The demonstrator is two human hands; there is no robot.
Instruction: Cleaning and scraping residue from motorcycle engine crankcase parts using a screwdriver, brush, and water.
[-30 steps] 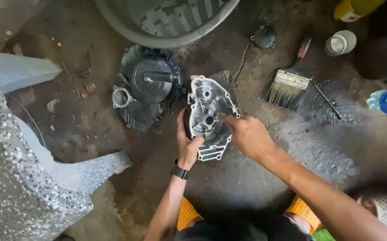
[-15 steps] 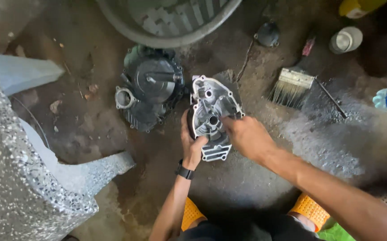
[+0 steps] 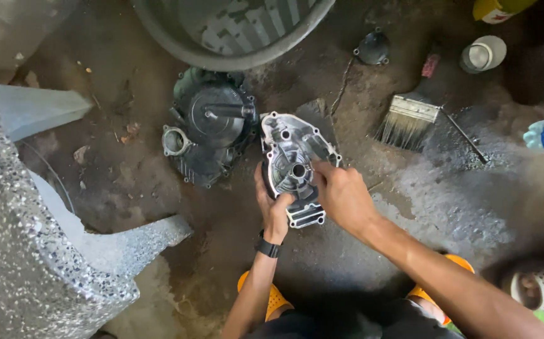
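Right forearm is reaching in from lower right, the right hand [image 3: 345, 196] lying knuckles-up over the right edge of the silver cast-metal engine cover [image 3: 294, 164], fingertips curled and pressing on its ribbed inner face near the centre hole. Left forearm is coming straight up from below, a black wristband [image 3: 267, 247] on the wrist; the left hand [image 3: 273, 207] is cupping the cover's lower left rim, thumb on the inner face, fingers hidden beneath. Both hands are closing on the cover, which is sitting tilted, low over the floor at mid-frame.

The speckled grey stone slab [image 3: 27, 263] is walling off the whole left side. The grey plastic basin [image 3: 234, 31] is crowding the top edge. The dark round engine casing [image 3: 209, 132] is lying just beside the cover's left edge. Open floor is showing to the right and below the hands.

The stained concrete floor [image 3: 454, 207] is looking wet and grimy. A worn flat paintbrush [image 3: 410, 116] is lying well apart at upper right.
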